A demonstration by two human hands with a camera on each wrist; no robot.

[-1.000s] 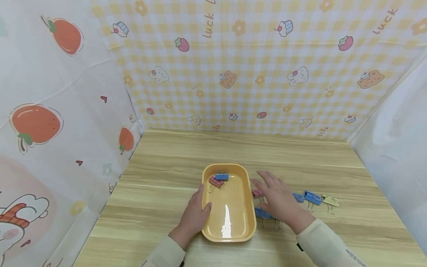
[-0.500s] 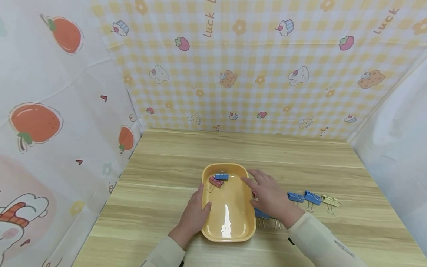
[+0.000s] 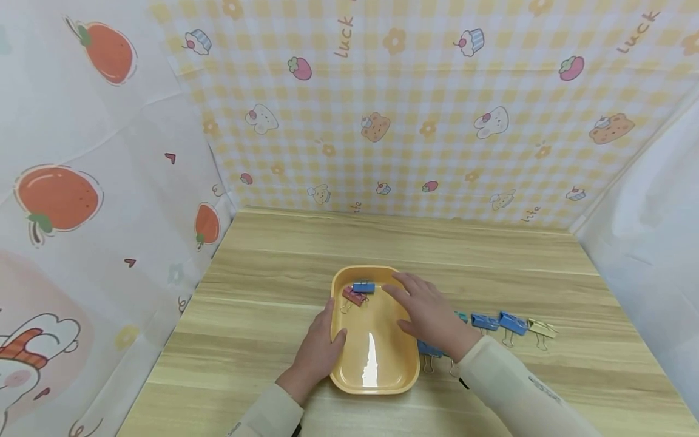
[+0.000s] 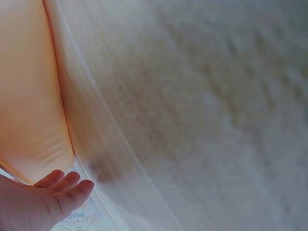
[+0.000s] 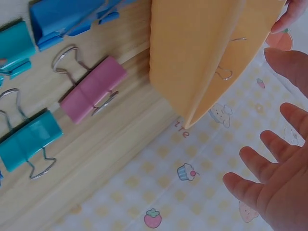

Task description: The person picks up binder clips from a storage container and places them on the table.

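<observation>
A yellow tray (image 3: 377,382) lies on the table, holding a blue binder clip (image 3: 363,287) and a pink binder clip (image 3: 352,296) near its far end. My left hand (image 3: 314,358) grips the left side wall, its thumb inside the rim and its fingers along the outside. Above the right rim, my right hand (image 3: 431,312) spreads its fingers over the tray and holds nothing. Beneath that hand, the right wrist view shows another pink binder clip (image 5: 94,89) beside a teal binder clip (image 5: 31,139) on the table.
Right of the tray, several more clips lie on the wooden table (image 3: 284,243), among them blue clips (image 3: 512,323) and a yellow clip (image 3: 542,328). A checked cloth (image 3: 409,91) hangs behind the table, and a white printed cloth (image 3: 147,182) stands along the left.
My right hand has moved left from beside the tray to above its right rim, uncovering clips on the table. My left hand has stayed on the tray.
</observation>
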